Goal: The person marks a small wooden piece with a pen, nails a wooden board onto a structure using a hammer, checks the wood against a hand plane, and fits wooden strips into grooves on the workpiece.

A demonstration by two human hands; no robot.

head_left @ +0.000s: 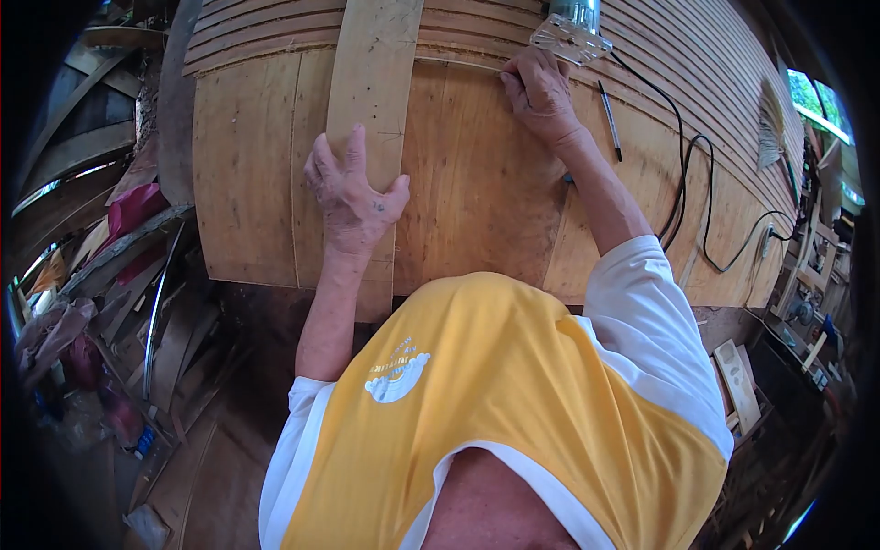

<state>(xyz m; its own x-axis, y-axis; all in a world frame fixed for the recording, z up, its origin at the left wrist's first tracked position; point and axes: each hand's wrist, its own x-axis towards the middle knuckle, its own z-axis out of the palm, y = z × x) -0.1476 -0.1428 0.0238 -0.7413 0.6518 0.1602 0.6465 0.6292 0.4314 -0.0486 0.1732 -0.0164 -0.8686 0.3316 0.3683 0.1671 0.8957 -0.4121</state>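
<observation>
My left hand (356, 194) rests with fingers spread on a long pale wooden plank (374, 87), which lies lengthwise over the wooden panel (477, 174). Its thumb points off the plank's right edge. My right hand (541, 94) is closed, fingers curled down at the edge of the grooved slats; what they hold, if anything, is hidden. Right above its knuckles stands a trim router (573, 32) with a clear base and a teal body, cut off by the top of the view. A black-and-silver pen (610, 121) lies to the right of this hand.
Grooved wooden slats (697, 82) run across the far side. A black power cord (683, 170) loops over the panel's right part toward a plug (768, 240). Scrap wood and bags (101, 348) pile up at the left; wood offcuts (738, 380) lie at the lower right.
</observation>
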